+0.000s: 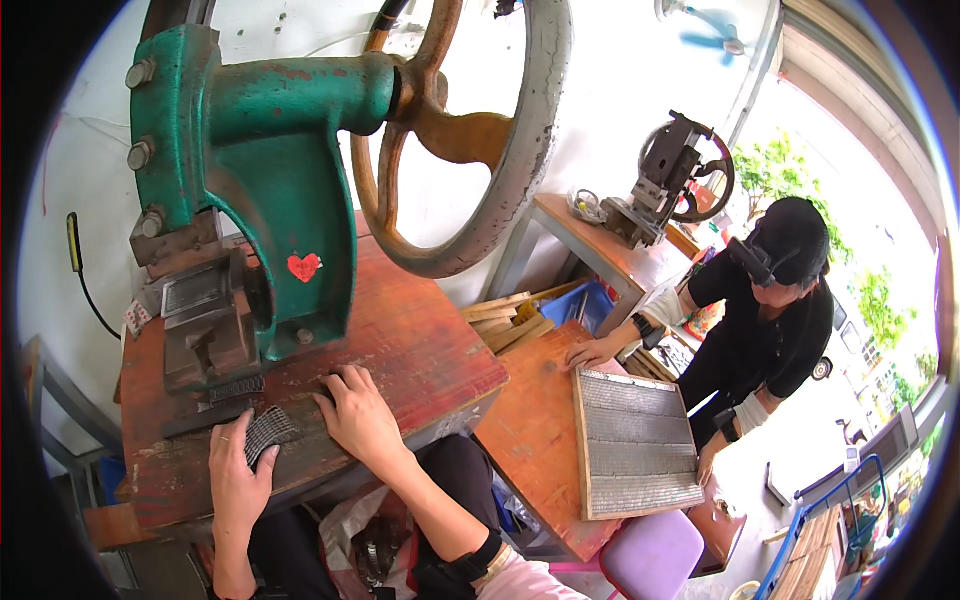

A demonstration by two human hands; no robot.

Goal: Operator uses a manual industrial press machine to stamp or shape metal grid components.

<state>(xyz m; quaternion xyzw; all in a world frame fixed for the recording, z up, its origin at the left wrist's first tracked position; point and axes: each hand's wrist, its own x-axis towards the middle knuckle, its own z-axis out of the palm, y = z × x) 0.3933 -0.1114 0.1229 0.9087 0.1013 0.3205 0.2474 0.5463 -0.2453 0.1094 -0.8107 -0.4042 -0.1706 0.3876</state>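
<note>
A small dark metal mesh piece (pixel 270 430) lies on the worn red wooden table (pixel 420 340), just in front of the die of a green cast-iron press (pixel 270 170). My left hand (pixel 238 470) grips the near edge of that mesh piece with thumb and fingers. My right hand (pixel 358 410) rests flat on the tabletop beside the mesh, fingers spread toward the press base. A large rusty handwheel (pixel 480 140) hangs off the press at upper centre.
A second person in black (pixel 770 320) leans over a lower wooden table (pixel 535 420), both hands on a large framed mesh panel (pixel 635 445). Wooden strips (pixel 505 318) are stacked behind. Another small press (pixel 665 180) stands on a far table. A purple stool (pixel 650 555) sits lower right.
</note>
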